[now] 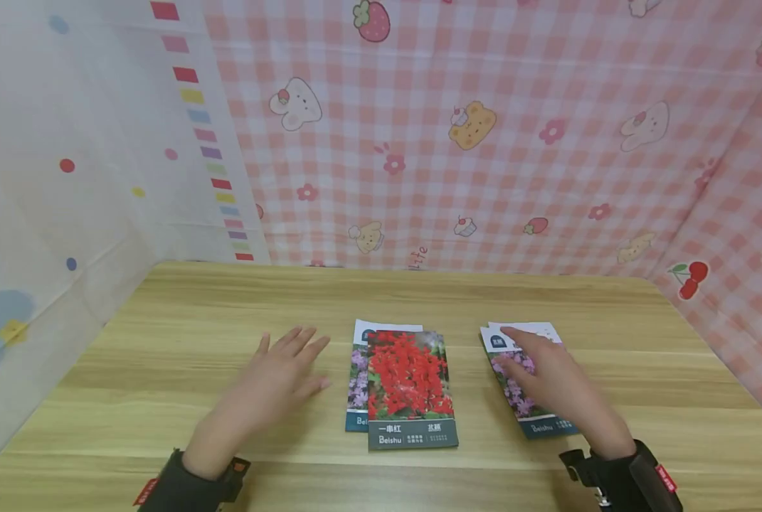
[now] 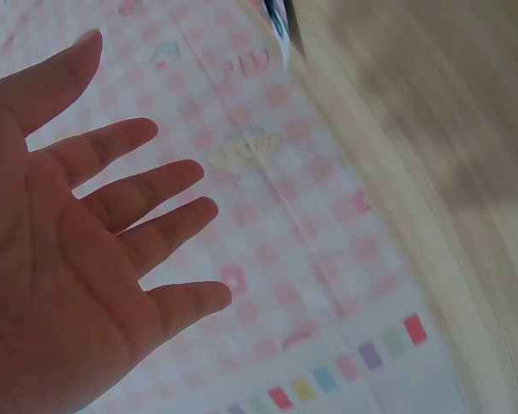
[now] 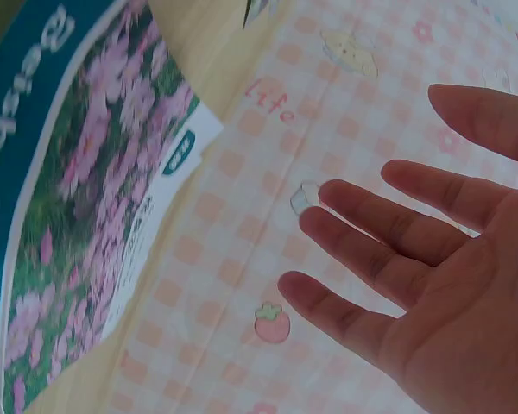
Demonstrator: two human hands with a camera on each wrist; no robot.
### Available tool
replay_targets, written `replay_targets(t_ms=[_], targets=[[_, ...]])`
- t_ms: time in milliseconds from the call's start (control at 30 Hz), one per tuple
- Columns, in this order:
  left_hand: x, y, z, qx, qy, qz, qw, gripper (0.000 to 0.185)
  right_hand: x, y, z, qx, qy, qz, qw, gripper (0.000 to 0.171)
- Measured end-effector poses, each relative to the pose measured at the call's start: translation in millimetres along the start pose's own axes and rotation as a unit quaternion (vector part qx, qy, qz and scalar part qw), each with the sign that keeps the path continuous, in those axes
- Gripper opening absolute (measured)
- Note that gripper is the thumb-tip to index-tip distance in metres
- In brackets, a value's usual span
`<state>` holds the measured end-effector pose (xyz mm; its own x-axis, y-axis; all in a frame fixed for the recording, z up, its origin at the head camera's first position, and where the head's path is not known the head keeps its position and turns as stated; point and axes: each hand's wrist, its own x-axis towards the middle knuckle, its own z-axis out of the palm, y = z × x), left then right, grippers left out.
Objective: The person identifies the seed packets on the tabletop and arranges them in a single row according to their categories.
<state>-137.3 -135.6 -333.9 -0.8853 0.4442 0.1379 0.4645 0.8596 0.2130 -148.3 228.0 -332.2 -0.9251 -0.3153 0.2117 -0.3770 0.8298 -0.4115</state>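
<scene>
— What are your hands doing right now?

— My left hand (image 1: 272, 380) hovers over the wooden counter (image 1: 163, 355), just left of the middle pile of seed packets. Its grip is loose: fingers straight and spread, holding nothing. The left wrist view shows the same, an open palm with the fingers (image 2: 147, 185) fanned out.

— And the right one?

— My right hand (image 1: 550, 380) is over the right pile, above the pink-flower packet (image 1: 515, 398). The fingers are straight and relaxed, so that grip holds nothing either. In the right wrist view there is a gap between my fingers (image 3: 388, 224) and the packet (image 3: 95, 198), but I cannot tell from the head view whether the fingertips touch it.

— Where do the packets lie?

— Both piles lie flat on the counter, near its front middle. The middle pile has a red-flower packet (image 1: 411, 387) on top, with a purple-flower packet (image 1: 357, 384) peeking out from under its left side. The right pile sits slightly apart from it, turned at an angle, with a white packet back (image 1: 534, 329) showing behind.

— What lies beyond?

— A pink checked cloth (image 1: 483, 142) with bears and strawberries rises behind the counter, and a white dotted cloth (image 1: 67, 178) hangs at the left.
</scene>
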Motion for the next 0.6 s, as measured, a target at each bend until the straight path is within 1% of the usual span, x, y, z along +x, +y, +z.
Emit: replay_targets(t_ms=[133,200,267,467,600], targets=[[0.7,14.7,6.0,-0.022,-0.035,0.021,0.9989,0.056,1,-5,8,0.008,0.004,-0.008,1.0,0.043],[0.1,22.2,9.0,-0.045,-0.047,0.034,0.9973,0.056,1,-8,11,0.013,0.003,-0.006,1.0,0.041],[-0.7,29.0,11.5,-0.058,-0.056,0.047,0.9956,0.055,2,-11,15,0.023,0.0,-0.006,1.0,0.039],[-2.2,43.6,19.3,-0.057,-0.086,0.068,0.9923,0.052,6,-16,29,0.066,-0.028,-0.016,0.997,0.028],[-4.8,51.3,23.2,-0.057,-0.111,0.083,0.9887,0.051,8,-18,36,0.106,-0.049,-0.031,0.993,0.024]])
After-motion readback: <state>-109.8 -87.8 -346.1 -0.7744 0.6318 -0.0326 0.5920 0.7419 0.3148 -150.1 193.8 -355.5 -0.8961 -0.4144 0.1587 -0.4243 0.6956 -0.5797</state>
